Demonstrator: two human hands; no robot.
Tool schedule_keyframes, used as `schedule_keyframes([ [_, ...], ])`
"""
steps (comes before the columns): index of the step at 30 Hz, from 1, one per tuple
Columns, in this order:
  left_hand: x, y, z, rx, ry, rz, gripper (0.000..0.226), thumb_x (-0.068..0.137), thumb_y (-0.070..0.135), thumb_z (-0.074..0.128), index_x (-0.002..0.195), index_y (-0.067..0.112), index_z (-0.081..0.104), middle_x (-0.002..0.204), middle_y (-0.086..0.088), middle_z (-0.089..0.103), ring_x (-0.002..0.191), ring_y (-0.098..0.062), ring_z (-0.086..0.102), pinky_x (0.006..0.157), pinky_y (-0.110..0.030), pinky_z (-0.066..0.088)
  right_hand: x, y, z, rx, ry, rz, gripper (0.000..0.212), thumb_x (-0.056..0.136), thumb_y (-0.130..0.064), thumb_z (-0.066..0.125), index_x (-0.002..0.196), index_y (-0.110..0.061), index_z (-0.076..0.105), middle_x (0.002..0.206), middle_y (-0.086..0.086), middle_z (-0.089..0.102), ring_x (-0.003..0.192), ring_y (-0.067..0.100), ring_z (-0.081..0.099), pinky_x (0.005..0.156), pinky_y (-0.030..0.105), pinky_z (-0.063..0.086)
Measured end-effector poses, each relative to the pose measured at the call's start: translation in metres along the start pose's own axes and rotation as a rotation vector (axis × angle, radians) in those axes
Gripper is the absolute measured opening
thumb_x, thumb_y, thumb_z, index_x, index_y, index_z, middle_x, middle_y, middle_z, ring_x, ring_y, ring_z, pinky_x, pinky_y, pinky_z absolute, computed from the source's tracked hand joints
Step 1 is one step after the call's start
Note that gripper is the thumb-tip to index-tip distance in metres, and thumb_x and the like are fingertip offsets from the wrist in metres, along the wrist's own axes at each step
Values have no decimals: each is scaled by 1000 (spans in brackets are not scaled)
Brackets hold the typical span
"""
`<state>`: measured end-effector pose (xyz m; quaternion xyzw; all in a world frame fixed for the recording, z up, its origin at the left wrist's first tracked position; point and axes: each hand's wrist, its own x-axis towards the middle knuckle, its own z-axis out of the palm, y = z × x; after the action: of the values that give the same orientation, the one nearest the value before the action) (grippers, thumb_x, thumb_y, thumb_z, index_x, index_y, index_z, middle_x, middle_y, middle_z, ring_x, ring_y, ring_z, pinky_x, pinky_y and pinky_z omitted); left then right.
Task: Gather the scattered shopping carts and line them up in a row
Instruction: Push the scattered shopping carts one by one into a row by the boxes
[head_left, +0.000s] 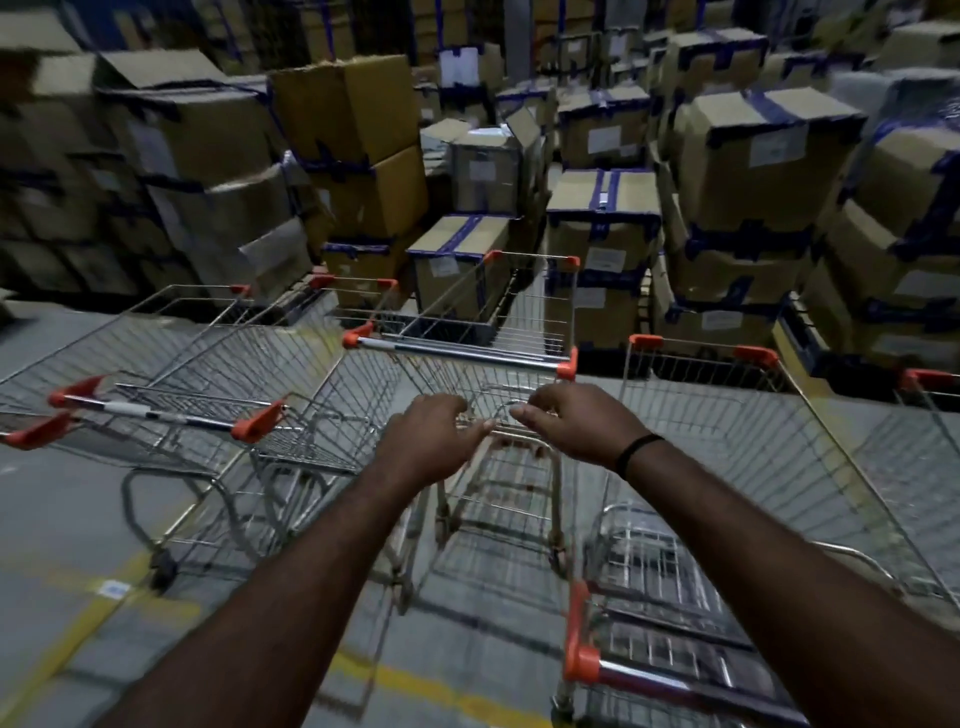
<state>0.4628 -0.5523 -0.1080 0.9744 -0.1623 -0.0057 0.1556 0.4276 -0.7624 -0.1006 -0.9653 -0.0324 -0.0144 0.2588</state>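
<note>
Left cart (156, 410): a wire basket with a silver bar and orange ends. It sits pushed close against a second cart (291, 332). The grey floor (57, 525) shows through the wire.
Boxes (602, 208): brown card boxes in tall piles behind the carts. They are shut with blue tape and have white labels.
Middle cart (457, 352): it stands straight in front of the person, nose toward the boxes. Its bar is just past the hands.
Left hand (431, 436): fingers bent a little and loose, pointing to the right. It grips nothing. It is at the back wire of the middle cart, under the bar. The blur hides whether the tips touch the wire.
Right hand (576, 421): the same loose bend, fingers pointing left, nothing gripped, close to the left hand. A black band (636, 449) is on the wrist.
Right cart (727, 415): beside the middle cart and nearer the person, under the right arm.
Far cart (930, 379): only an orange corner shows at the edge.
</note>
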Motion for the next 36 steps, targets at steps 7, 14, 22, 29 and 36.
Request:
schedule_keyframes([
  [7, 72, -43, -3, 0, -14, -92, 65, 93, 69, 48, 137, 21, 55, 139, -5, 58, 126, -22, 54, 103, -48, 45, 84, 8, 13, -52, -67, -48, 53, 94, -69, 41, 108, -26, 69, 109, -3, 71, 103, 18, 63, 97, 46, 42],
  [14, 145, -91, -2, 23, -52, -88, 66, 92, 70, 49, 137, 22, 56, 139, -3, 59, 124, -22, 56, 101, -51, 47, 147, 12, 37, -65, -43, -12, 55, 94, -65, 48, 122, -21, 66, 127, -1, 63, 115, 20, 57, 95, 39, 43],
  [22, 240, -155, 15, 71, -109, 23, 58, 89, 71, 48, 116, 23, 63, 118, -3, 65, 109, -23, 59, 93, -48, 51, 219, 33, 83, -140, 17, 185, 56, 80, -76, 42, 97, -27, 62, 97, -1, 64, 97, 25, 61, 83, 39, 46],
  [29, 290, -192, 42, 181, -206, 118, 57, 92, 73, 36, 110, 26, 64, 122, -4, 65, 124, -28, 54, 114, -66, 21, 240, 46, 111, -259, 89, 370, 51, 92, -67, 39, 93, -24, 67, 94, 0, 70, 97, 26, 63, 89, 42, 36],
  [36, 286, -194, 48, 87, -177, 183, 55, 92, 76, 36, 89, 27, 61, 101, 1, 66, 105, -24, 59, 116, -64, 18, 233, 43, 109, -269, 56, 440, 45, 94, -67, 42, 92, -29, 67, 90, -3, 69, 96, 26, 63, 97, 46, 32],
])
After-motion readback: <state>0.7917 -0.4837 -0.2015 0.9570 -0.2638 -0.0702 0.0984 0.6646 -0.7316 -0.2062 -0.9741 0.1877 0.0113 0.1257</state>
